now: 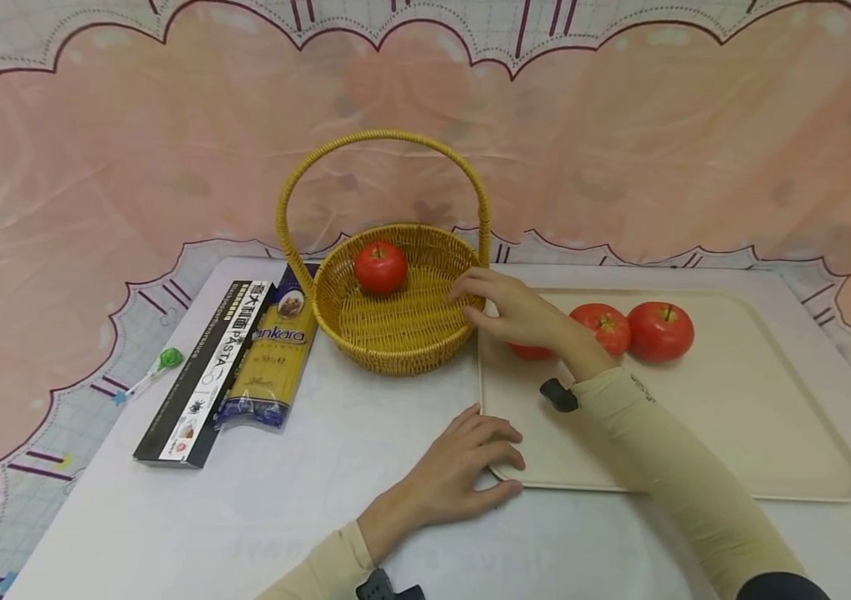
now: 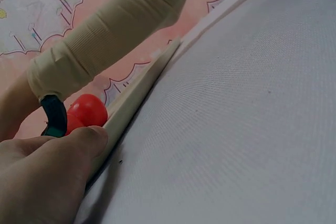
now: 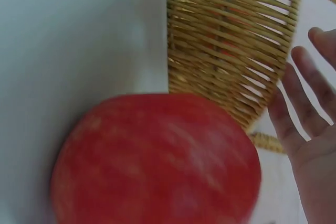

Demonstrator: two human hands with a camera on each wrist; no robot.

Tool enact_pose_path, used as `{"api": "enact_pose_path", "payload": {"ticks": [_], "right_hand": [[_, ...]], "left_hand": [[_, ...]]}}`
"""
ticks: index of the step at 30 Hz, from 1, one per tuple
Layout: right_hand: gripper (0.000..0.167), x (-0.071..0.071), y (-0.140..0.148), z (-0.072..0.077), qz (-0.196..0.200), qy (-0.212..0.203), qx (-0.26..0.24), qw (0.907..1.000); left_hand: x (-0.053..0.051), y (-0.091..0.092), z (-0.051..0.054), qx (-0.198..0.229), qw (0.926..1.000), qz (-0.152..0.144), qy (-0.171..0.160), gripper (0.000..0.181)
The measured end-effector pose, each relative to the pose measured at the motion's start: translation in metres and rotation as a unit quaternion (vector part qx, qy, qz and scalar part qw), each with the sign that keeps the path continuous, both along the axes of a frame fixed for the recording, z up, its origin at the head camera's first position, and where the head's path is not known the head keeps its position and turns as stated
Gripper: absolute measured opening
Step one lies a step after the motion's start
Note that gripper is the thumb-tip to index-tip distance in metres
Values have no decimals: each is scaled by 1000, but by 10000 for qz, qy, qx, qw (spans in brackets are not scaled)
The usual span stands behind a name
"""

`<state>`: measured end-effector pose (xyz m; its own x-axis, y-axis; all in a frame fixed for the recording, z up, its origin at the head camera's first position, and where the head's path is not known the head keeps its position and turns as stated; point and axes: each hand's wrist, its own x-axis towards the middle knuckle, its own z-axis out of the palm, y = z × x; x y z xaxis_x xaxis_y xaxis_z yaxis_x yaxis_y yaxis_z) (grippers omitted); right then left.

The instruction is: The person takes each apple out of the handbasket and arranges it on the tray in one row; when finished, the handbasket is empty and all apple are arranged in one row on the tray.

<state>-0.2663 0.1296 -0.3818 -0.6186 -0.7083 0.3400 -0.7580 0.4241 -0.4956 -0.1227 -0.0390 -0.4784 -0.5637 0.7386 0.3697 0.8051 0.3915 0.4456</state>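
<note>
My right hand (image 1: 511, 308) hovers at the right rim of a yellow woven basket (image 1: 402, 360) with a tall handle. Its fingers are loosely bent, with nothing held between them. One red apple (image 1: 380, 268) sits inside the basket, towards the back left. Three more are on a cream tray (image 1: 740, 417): one apple (image 1: 530, 352) partly hidden under my right hand, then a middle apple (image 1: 605, 325) and a right-hand apple (image 1: 661, 332). In the right wrist view an apple (image 3: 157, 161) looms close up. My left hand (image 1: 455, 471) rests at the tray's front left corner, fingers spread.
Left of the basket lie a yellow and blue pasta packet (image 1: 269, 367) and a long black and white pasta box (image 1: 203, 375). A green lollipop (image 1: 168, 358) lies further left. White cloth covers the table (image 1: 335, 467), and a patterned pink curtain (image 1: 170, 167) hangs behind.
</note>
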Motion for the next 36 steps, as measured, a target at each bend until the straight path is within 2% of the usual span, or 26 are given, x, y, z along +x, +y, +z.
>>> {"api": "enact_pose_path", "payload": {"ticks": [5, 11, 18, 23, 27, 31, 36], "right_hand": [[20, -12, -17, -5, 62, -149, 158, 9997], [19, -24, -33, -11, 127, -46, 353, 9993], [19, -36, -43, -10, 63, -27, 776, 9970], [21, -43, -45, -9, 35, -167, 876, 9960], [27, -51, -53, -11, 80, -157, 928, 9955], [40, -60, -67, -11, 82, 46, 1154, 9933], [55, -67, -72, -11, 38, 280, 1463, 9888]], "left_hand": [[-1, -2, 0, 23, 10000, 20, 28, 17], [-1, -3, -1, 63, 9999, 7, 143, 17], [-2, 0, 0, 37, 9999, -86, -55, 16], [-1, 4, -1, -27, 9999, -97, -29, 17], [-1, 3, -1, -66, 9999, -60, 90, 17], [-1, 1, 0, -153, 9996, 20, 226, 17], [-1, 3, 0, -9, 9999, -10, 122, 16]]}}
